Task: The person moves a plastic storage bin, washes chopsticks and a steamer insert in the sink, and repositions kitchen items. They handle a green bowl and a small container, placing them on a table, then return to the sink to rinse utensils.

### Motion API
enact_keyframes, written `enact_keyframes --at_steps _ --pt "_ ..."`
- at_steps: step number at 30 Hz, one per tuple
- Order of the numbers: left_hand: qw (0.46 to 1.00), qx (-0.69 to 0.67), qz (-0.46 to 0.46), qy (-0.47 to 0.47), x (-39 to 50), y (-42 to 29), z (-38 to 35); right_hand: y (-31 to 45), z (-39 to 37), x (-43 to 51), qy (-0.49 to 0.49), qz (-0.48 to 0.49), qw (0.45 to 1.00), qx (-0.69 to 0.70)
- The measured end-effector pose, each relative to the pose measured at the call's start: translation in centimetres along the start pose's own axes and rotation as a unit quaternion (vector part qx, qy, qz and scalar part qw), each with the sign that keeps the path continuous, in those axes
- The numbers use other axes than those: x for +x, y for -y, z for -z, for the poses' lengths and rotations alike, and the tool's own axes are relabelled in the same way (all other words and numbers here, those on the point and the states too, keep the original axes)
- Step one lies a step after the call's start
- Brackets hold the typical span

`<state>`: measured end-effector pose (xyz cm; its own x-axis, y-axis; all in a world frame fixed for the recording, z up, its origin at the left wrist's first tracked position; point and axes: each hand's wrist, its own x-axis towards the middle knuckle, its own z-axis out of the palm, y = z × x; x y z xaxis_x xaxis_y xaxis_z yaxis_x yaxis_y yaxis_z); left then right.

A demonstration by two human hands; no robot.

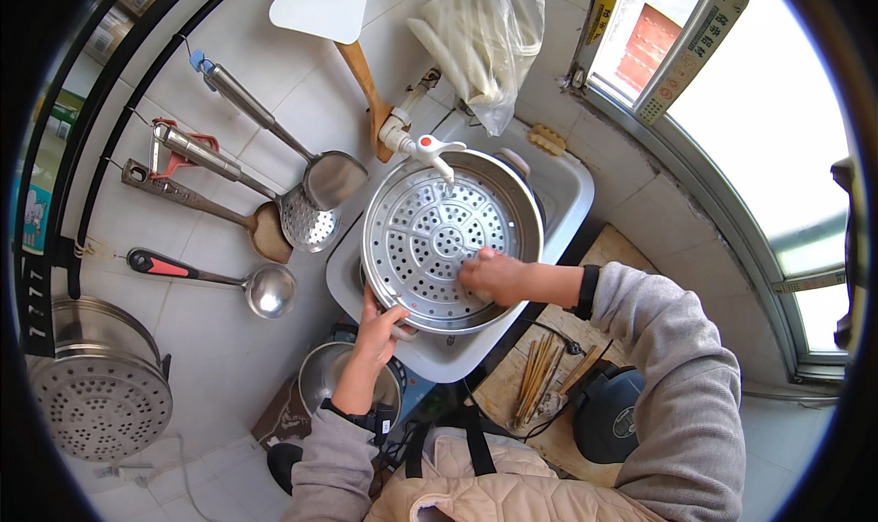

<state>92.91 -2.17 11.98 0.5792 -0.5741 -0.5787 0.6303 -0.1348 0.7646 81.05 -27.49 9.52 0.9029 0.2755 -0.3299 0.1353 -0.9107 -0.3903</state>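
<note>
A round metal steamer pot point(446, 240) with a perforated bottom rests on the white sink point(473, 357), under a white plastic tap point(432, 148) with a red dot. My left hand point(376, 330) grips the pot's near rim and side handle, its thumb over the edge. Inside the pot, my right hand point(495, 278) is pressed to the perforated bottom at the right, fingers curled round something pale that is mostly hidden. Whether water runs from the tap I cannot tell.
Metal turners, a skimmer point(309, 223) and a ladle point(271, 291) hang at left. Another steamer point(103, 398) hangs lower left. A metal pot point(329, 378) stands below the sink. Chopsticks point(535, 378) and a plug point(573, 347) lie on a wooden board. A yellow sponge point(547, 140) sits at the sink's back.
</note>
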Motion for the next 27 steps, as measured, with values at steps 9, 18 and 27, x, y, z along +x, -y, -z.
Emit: enact_keyframes --at_steps 9,18,27 --pt "0.999 -0.003 0.032 0.0 -1.0 -0.6 0.0 -2.2 2.4 9.3 -0.278 -0.123 0.948 0.092" --pt "0.999 0.034 0.038 -0.003 -1.5 -0.7 -0.1 3.3 1.7 9.9 -0.233 0.296 0.925 -0.048" --pt "1.0 0.012 0.003 -0.019 -2.4 -2.0 -0.2 -4.4 4.0 8.0 -0.163 -0.192 0.915 -0.314"
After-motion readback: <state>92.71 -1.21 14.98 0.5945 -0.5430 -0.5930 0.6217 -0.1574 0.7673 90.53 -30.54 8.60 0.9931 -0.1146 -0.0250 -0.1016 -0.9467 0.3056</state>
